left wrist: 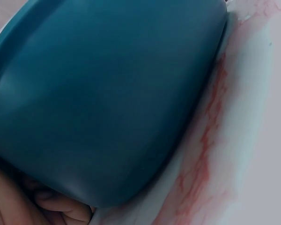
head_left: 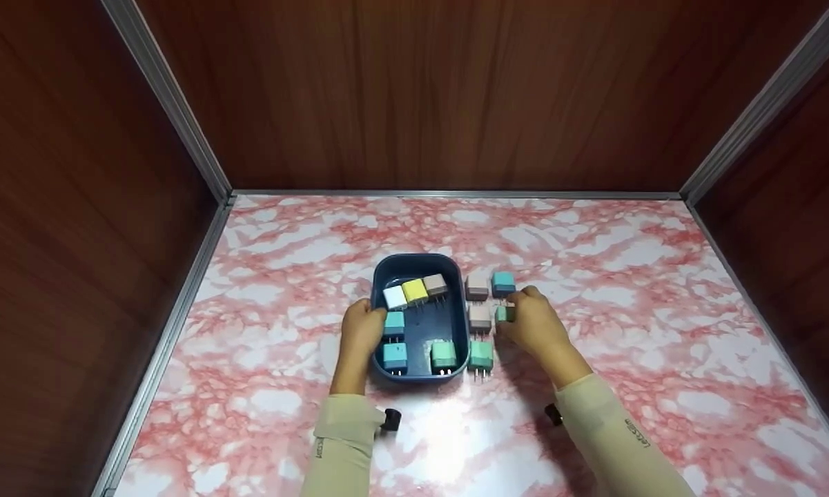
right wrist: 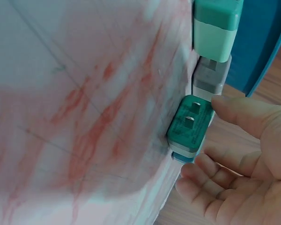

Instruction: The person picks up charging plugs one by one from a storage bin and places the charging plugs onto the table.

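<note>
My left hand (head_left: 363, 328) grips the left wall of a dark blue plastic container (head_left: 424, 330), thumb at the rim. In the left wrist view the container's outer wall (left wrist: 107, 93) hides most of the curled fingers. Right of the container, my right hand (head_left: 535, 326) holds a small green charger plug (right wrist: 191, 124) between thumb and fingers, its face with two slots turned to the right wrist camera. Inside the container are a white plug (head_left: 395, 297), a yellow plug (head_left: 414, 290), a beige plug (head_left: 435, 284), two blue plugs (head_left: 394, 355) and a green plug (head_left: 444, 355).
Along the container's right side stand two pinkish plugs (head_left: 480, 317) and another green plug (head_left: 481, 354). A blue plug (head_left: 503, 284) stands just beyond my right hand. The red-and-white marbled table (head_left: 283, 276) is bounded by brown wood-look panels (head_left: 414, 96) with metal edging.
</note>
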`<state>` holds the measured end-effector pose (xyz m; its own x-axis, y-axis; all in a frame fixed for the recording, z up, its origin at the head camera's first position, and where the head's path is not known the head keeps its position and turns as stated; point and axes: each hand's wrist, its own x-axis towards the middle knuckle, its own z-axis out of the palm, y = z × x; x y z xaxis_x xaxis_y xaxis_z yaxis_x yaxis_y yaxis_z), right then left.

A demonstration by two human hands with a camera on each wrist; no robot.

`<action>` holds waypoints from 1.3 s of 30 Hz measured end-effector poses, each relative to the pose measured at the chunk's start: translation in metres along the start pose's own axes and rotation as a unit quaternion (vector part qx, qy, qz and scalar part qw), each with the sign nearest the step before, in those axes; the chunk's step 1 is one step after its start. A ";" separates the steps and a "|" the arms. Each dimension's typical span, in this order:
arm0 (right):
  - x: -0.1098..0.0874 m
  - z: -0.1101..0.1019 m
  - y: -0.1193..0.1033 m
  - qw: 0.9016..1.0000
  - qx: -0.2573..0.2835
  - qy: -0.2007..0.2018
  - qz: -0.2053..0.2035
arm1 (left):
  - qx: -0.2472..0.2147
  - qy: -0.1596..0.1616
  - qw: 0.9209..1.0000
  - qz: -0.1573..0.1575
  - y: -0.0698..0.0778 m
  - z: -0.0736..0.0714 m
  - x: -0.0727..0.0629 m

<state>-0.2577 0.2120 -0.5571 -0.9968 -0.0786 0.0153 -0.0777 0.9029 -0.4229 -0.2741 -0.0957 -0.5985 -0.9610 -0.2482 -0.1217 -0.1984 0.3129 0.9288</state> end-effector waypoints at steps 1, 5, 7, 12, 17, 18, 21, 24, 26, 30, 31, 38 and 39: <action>0.000 -0.001 0.000 1.000 0.002 -0.002 0.002 | 0.001 0.000 1.000 0.000 0.000 0.000 0.000; -0.001 -0.003 -0.002 1.000 0.009 -0.002 0.004 | 0.001 0.000 1.000 0.000 0.000 0.000 0.000; -0.002 -0.004 -0.003 1.000 0.010 0.003 0.000 | -0.001 0.000 1.000 0.000 -0.001 0.000 0.000; -0.003 -0.006 -0.004 1.000 0.013 0.012 -0.006 | -0.003 -0.001 1.000 -0.003 -0.001 0.000 0.000; -0.003 -0.010 -0.009 1.000 0.006 0.016 -0.004 | 0.006 -0.001 1.000 -0.002 0.000 -0.001 0.000; -0.004 -0.010 -0.010 1.000 0.003 0.020 -0.006 | 0.007 -0.001 1.000 -0.002 0.000 -0.001 0.000; -0.004 -0.012 -0.013 0.999 0.000 0.032 -0.015 | 0.007 0.000 1.000 -0.003 0.000 -0.001 0.000; -0.004 -0.014 -0.016 0.998 0.002 0.048 -0.028 | 0.004 0.000 1.000 -0.004 0.000 -0.001 0.000; -0.005 -0.015 -0.018 0.998 0.005 0.053 -0.033 | 0.003 0.000 1.000 -0.007 0.001 0.000 0.000; -0.006 -0.019 -0.023 0.998 0.004 0.055 -0.044 | 0.006 0.002 1.000 -0.007 0.001 0.000 0.000; -0.007 -0.020 -0.025 0.997 0.004 0.055 -0.045 | 0.006 0.002 1.000 -0.006 0.001 0.000 0.000; -0.013 -0.022 -0.040 0.997 0.021 0.049 -0.050 | 0.008 0.001 1.000 -0.009 0.001 0.000 0.001; -0.014 -0.021 -0.041 0.997 0.026 0.047 -0.049 | 0.009 0.001 1.000 -0.009 0.000 0.000 0.001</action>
<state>-0.2413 0.1845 -0.5208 -0.9820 -0.1231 0.1431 -0.1762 0.8698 -0.4609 -0.2752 -0.0957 -0.5983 -0.9569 -0.2555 -0.1379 -0.2194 0.3251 0.9199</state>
